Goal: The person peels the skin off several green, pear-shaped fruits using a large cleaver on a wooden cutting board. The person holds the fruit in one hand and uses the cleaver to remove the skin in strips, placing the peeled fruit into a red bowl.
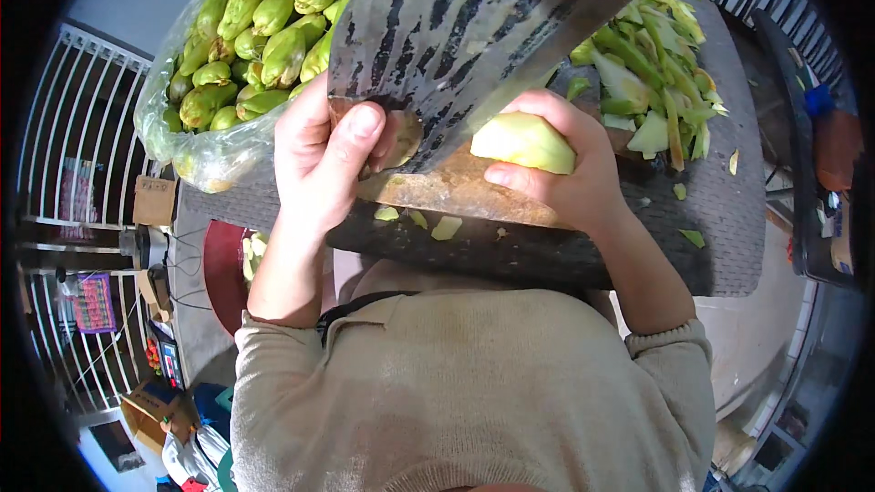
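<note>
My left hand (pixel 321 150) grips the handle of a broad cleaver (pixel 472 20), whose wide, wet-streaked blade slants up and to the right across the view. In my right hand (pixel 581 164) is a peeled, pale green chayote (pixel 523 143) with flat cut facets, held between thumb and fingers just right of the blade. Below both hands lies a worn wooden cutting board (pixel 458 184), partly hidden by the cleaver. A heap of green peelings (pixel 649 75) sits beyond my right hand. Unpeeled green chayotes (pixel 280 48) fill a clear plastic bag (pixel 205 157) at the upper left.
The dark woven-textured table (pixel 735 232) carries small peel scraps (pixel 448 227) near its front edge. Low at the left, a red basin (pixel 222 277) holds pale pieces. A cardboard box (pixel 154 199) stands left of the table; a black surface (pixel 786 130) with objects is at the right.
</note>
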Available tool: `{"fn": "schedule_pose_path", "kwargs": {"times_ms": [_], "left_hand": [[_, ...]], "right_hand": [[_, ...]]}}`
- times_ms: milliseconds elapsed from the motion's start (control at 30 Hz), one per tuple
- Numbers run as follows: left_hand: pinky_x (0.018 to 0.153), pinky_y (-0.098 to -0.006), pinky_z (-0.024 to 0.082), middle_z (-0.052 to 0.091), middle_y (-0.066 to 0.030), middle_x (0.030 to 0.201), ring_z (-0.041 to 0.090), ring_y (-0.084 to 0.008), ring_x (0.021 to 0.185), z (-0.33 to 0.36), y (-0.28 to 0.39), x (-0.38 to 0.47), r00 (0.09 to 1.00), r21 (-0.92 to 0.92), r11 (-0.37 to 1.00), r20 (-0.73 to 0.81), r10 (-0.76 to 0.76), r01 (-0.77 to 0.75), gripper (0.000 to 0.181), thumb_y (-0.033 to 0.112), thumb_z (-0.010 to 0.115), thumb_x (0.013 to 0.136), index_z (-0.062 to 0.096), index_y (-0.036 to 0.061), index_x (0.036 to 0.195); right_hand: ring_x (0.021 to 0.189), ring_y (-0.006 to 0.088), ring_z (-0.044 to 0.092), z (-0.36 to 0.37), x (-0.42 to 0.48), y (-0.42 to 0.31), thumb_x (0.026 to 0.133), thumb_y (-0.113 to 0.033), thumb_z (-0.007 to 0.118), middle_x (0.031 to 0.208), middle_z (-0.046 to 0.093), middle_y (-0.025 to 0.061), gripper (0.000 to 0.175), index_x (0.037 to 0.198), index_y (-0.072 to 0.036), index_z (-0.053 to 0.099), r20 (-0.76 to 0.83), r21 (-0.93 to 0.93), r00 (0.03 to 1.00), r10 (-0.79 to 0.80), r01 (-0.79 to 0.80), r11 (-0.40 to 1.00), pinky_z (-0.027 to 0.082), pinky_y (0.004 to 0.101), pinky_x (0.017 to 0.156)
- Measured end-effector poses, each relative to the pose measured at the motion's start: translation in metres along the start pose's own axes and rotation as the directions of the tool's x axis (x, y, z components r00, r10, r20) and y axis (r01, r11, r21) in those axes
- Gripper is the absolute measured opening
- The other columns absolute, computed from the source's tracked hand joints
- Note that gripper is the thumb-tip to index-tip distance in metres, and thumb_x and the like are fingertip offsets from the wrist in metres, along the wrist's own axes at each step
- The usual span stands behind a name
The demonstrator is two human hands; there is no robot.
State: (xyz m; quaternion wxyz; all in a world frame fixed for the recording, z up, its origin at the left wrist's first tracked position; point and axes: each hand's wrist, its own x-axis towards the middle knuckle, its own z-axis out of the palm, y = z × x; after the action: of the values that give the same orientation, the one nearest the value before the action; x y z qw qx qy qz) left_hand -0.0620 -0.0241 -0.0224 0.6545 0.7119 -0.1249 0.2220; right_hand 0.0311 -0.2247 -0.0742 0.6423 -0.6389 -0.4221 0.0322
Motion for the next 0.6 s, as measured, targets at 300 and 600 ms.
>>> {"fn": "schedule_pose_path", "kwargs": {"times_ms": [300,600], "left_hand": [[0.048,-0.0195,0.034,0.047,-0.0002,0.063,0.041,-0.0052,0.053,0.0,0.002,0.01,0.978,0.029,0.987,0.137,-0.158,0.156,0.019,0.017,0.049,0.097,0.053,-0.0011,0.103],[0.047,-0.0184,0.038,0.049,0.0011,0.068,0.047,-0.0056,0.051,0.011,-0.005,0.024,0.925,-0.004,0.936,0.154,-0.346,0.351,0.025,0.028,0.052,0.097,0.049,0.0037,0.091]], "right_hand": [[0.076,0.0176,0.063,-0.003,0.001,-0.006,0.068,-0.019,0.08,0.085,0.065,0.0084,0.037,0.096,-0.004,0.063,0.037,-0.033,0.981,0.191,-0.189,0.981,0.05,0.0307,0.071],[0.077,0.0098,0.059,-0.005,0.003,-0.013,0.074,-0.026,0.075,0.084,0.064,0.0022,0.031,0.093,-0.003,0.066,0.013,0.277,0.887,0.462,-0.447,0.85,0.047,0.0245,0.07]]}}
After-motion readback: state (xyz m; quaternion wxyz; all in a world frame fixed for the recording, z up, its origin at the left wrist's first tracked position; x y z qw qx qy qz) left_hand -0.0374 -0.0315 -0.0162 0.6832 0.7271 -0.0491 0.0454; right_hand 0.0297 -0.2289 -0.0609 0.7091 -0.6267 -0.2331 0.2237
